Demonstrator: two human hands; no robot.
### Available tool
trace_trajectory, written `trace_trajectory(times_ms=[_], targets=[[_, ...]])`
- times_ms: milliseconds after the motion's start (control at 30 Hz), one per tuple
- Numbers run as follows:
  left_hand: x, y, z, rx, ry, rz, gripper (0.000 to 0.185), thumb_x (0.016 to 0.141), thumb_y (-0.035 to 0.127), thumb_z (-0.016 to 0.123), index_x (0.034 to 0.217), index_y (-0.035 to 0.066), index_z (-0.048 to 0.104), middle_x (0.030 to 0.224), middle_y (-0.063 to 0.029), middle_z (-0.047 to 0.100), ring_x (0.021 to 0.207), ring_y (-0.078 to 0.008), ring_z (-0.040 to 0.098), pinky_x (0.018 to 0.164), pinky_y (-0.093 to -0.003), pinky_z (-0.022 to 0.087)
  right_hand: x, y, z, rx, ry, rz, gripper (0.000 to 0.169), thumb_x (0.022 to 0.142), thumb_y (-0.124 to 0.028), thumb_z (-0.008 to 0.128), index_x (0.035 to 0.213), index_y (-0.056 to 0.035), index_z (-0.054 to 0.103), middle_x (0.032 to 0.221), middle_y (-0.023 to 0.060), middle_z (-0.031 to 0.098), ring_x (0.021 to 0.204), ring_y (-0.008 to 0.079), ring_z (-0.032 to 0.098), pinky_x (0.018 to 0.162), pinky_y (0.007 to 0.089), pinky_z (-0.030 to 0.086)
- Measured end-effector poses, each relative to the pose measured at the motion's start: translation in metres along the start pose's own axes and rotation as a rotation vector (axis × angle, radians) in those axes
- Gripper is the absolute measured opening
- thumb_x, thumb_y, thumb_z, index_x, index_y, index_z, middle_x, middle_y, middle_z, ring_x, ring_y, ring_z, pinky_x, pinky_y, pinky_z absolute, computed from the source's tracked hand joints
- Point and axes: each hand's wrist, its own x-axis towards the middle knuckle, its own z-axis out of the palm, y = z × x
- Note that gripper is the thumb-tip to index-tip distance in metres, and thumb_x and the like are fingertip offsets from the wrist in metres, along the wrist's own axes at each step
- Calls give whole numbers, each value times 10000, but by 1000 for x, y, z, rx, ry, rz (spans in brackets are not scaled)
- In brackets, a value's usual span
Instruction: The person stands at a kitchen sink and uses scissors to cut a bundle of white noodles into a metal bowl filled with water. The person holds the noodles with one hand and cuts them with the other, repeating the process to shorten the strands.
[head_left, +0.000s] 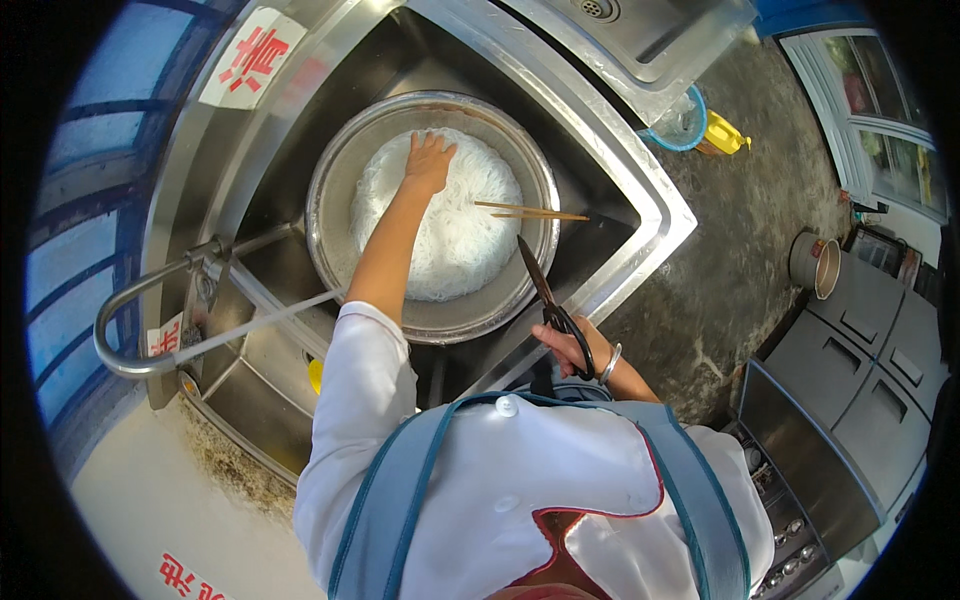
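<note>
A round metal basin (330, 247) stands in the stainless steel sink, heaped with white noodles (450, 247), probably rice vermicelli. My left hand (429, 161) rests on the far side of the heap with its fingers spread, grasping nothing that I can make out. In my right hand (574, 343), near the sink's front edge, is a pair of black-handled scissors (536, 274). Their blades look closed and point up toward the basin's right rim. Two wooden chopsticks (536, 212) lie with one end on the noodles and the other over that rim.
At left a curved metal faucet (135, 367) sends a stream of water toward the basin's left side. A second sink basin (262, 405) lies at lower left. Beyond the right corner, a blue plastic tub (679, 139) and a yellow jug (724, 135) stand on the floor. Grey cabinets (847, 345) are at right.
</note>
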Motion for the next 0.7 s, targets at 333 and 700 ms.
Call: trace_trajectory(times_ms=[333, 700], targets=[[-147, 16, -37, -355, -66, -571, 211, 769, 189, 609, 910, 36, 576, 885, -185, 629, 842, -323, 613, 717, -369, 484, 14, -6, 2, 5, -26, -16, 441, 835, -408, 570, 713, 16, 565, 431, 46, 492, 336, 114, 493, 322, 240, 393], [-285, -3, -199, -1622, 422, -552, 258, 826, 68, 565, 1071, -15, 572, 927, -13, 615, 809, -53, 544, 712, -201, 430, 17, -30, 58, 42, -602, -263, 620, 834, -658, 340, 936, -74, 524, 893, 72, 583, 888, 155, 552, 773, 289, 444]])
